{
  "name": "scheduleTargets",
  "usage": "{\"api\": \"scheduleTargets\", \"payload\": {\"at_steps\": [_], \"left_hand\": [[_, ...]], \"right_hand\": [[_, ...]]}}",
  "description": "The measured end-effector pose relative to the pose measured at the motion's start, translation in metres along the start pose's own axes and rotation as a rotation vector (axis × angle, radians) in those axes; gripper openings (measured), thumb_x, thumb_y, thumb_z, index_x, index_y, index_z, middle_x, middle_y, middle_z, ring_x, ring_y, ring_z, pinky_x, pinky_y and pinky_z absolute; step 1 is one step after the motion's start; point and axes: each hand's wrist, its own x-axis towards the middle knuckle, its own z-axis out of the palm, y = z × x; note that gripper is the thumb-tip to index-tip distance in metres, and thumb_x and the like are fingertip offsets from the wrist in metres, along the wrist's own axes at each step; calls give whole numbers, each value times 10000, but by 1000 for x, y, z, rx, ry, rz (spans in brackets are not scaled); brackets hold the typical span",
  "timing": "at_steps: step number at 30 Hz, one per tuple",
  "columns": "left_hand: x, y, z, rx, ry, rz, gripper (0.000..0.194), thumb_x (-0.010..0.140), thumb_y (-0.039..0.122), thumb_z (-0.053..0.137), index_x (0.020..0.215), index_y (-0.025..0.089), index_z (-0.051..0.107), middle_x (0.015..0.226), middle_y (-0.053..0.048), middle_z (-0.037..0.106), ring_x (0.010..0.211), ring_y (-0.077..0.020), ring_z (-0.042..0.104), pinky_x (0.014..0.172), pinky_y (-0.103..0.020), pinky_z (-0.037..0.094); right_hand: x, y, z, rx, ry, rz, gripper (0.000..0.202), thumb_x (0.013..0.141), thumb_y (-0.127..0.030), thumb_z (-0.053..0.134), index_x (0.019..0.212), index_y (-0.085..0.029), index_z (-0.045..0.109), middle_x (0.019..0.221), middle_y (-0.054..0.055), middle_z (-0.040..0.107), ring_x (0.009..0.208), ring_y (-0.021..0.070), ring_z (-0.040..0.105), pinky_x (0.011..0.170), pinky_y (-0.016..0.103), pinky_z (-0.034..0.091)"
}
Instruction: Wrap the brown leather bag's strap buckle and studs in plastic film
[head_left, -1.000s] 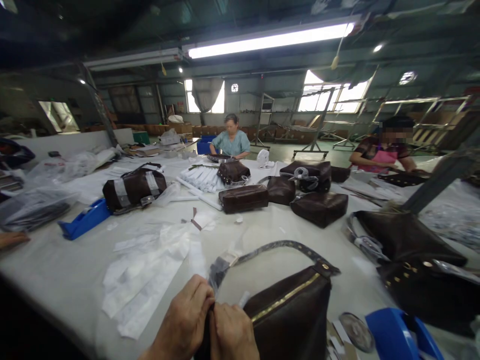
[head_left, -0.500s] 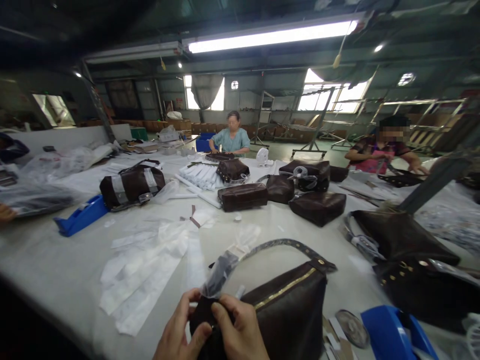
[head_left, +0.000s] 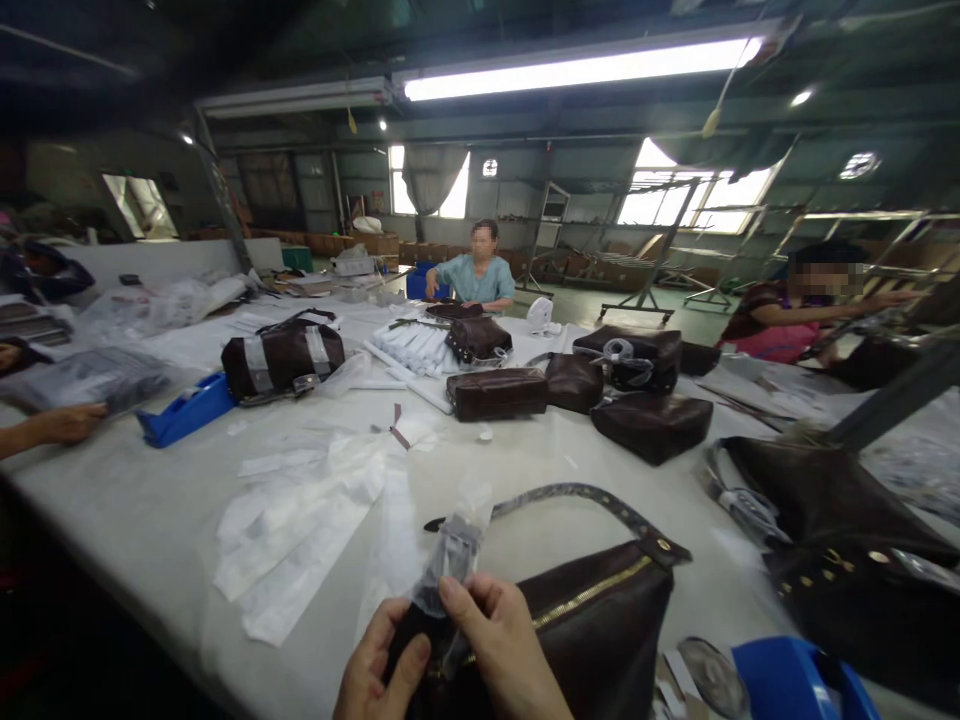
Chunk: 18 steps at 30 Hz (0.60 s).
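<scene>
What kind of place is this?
Most likely a handbag factory's packing or finishing floor: many dark brown bags lie on a long white table, people work around it, and a blue tape dispenser sits among white wrapping sheets.

Approx. nine brown bags (some overlap), two blue tape dispensers, three co-workers.

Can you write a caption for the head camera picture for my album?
Two hands, left hand and right hand, pinch clear plastic wrap on a brown handbag.
</scene>
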Motion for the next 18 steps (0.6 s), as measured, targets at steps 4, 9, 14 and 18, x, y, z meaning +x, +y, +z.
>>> {"api": "scheduleTargets", "payload": {"at_steps": [4, 9, 14, 18], "left_hand": [[-1, -10, 3, -90, 150, -17, 461, 774, 577, 658, 1040, 207, 585, 983, -75, 699, 908, -248, 666, 730, -284, 540], [3, -20, -4, -427, 129, -137, 484, 715, 546, 698, 1027, 199, 569, 889, -60, 692, 789, -244, 679, 671, -313, 544], [6, -8, -2, -478, 207, -201, 484, 754, 552, 704, 1055, 222, 518, 889, -24, 685, 771, -198, 673, 668, -277, 530], [3, -1, 4, -439, 171, -89, 400, 748, 523, 730, 884, 195, 547, 733, -2, 657, 720, -179, 651, 615, -232, 494]], "right_hand": [[-8, 18, 11, -461, 138, -364, 330, 864, -473, 581, 709, -186, 631, 682, 28, 621, 632, 155, 583, 598, 240, 462], [-6, 44, 12, -710, 207, -633, 252, 904, -351, 536, 705, -201, 572, 693, 23, 584, 642, 154, 585, 594, 236, 466], [-6, 55, 8, -658, 190, -694, 218, 916, -330, 519, 777, -197, 621, 760, 47, 597, 711, 168, 583, 650, 256, 491], [-8, 29, 2, -425, 11, -429, 290, 892, -424, 558, 785, -176, 664, 822, 59, 632, 807, 189, 608, 763, 274, 503]]}}
